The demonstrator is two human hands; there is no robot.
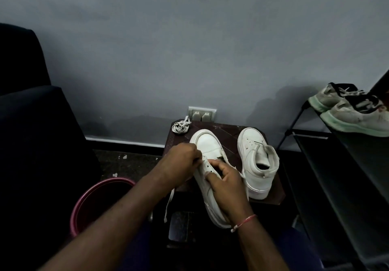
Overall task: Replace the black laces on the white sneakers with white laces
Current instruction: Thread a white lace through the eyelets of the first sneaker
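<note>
Relacing, early stage by judgement: threading white lace (169,203) into lower eyelets of near sneaker (207,144), pinching it at the eyelet row with left hand (181,161) and letting the loose tail hang below the table (227,128) edge. Gripping the same sneaker's eyelet flap between thumb and fingers of right hand (228,184). Calling next, probably, for feeding the lace tip across to the opposite eyelet; leaving second sneaker (257,161) unlaced just beside and spare lace (180,128) coiled at the table's far corner.
</note>
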